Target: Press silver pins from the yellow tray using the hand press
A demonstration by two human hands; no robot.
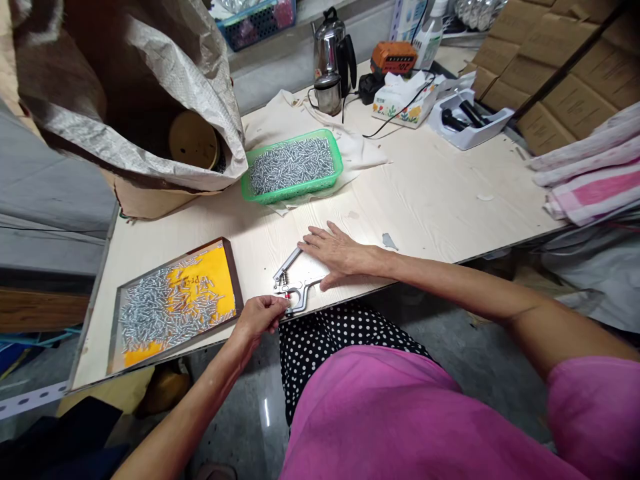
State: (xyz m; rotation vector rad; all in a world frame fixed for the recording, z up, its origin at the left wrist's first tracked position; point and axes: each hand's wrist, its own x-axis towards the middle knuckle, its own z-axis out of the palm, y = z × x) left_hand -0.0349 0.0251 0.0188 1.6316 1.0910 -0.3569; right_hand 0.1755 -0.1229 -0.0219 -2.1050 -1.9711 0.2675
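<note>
A grey metal hand-press plier (pixel 290 285) with a spring and a red part at its jaw lies near the table's front edge, its handles spread apart. My left hand (pixel 261 315) is closed in a pinch at the jaw; what is between the fingertips is too small to make out. My right hand (pixel 340 255) lies with fingers stretched out over the handle ends, fingertips by the upper handle and thumb by the lower one. Left of the plier, a shallow tray (pixel 234 280) with a yellow bottom holds many small silvery metal pieces (pixel 150 310).
A green plastic basket (pixel 280 195) full of similar metal pieces stands behind the plier. A large woven sack (pixel 175 67) is at the back left. Farther back are a steel kettle (pixel 330 50), a metal mug (pixel 327 95), a tissue box (pixel 405 107) and a white tray (pixel 467 133).
</note>
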